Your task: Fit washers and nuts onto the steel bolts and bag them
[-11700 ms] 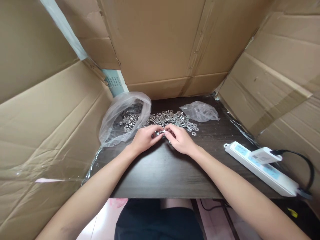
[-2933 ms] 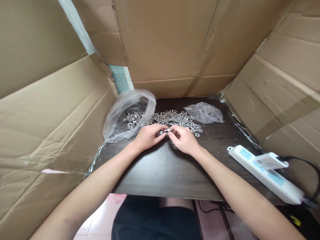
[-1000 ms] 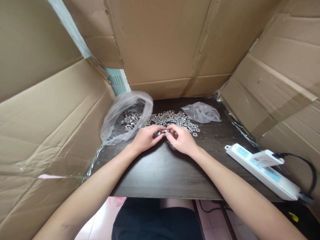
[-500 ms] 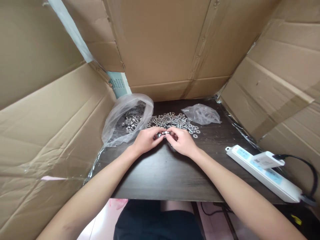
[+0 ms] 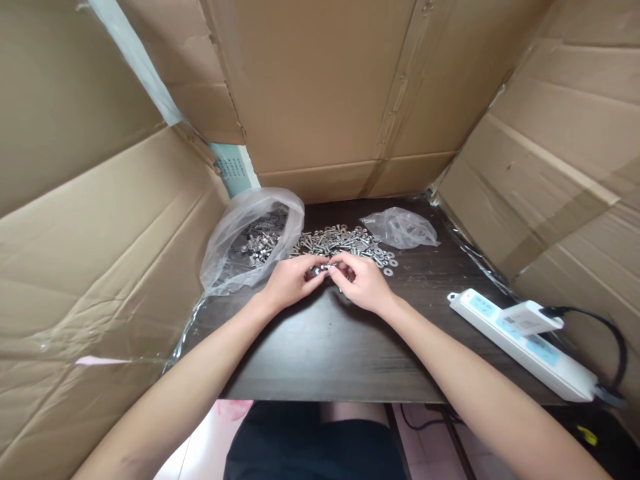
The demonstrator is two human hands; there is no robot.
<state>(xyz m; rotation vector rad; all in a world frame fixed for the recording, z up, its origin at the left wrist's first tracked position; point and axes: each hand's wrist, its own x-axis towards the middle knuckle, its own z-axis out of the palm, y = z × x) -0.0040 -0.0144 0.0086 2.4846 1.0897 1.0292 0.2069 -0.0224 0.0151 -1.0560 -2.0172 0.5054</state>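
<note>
Fingertips of the left hand (image 5: 293,281) and right hand (image 5: 364,285) have drawn slightly closer together since the earlier frame, both pinching a small metal fastener (image 5: 326,267) at the frame's centre. Just beyond, loose bolts and washers (image 5: 345,240) lie on the table (image 5: 325,357), between an open plastic bag (image 5: 217,263), centre left, and a smaller bag (image 5: 404,227), right of centre.

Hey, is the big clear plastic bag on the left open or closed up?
Open: the plastic bag's mouth gapes wide, and metal fasteners show inside it.
</note>
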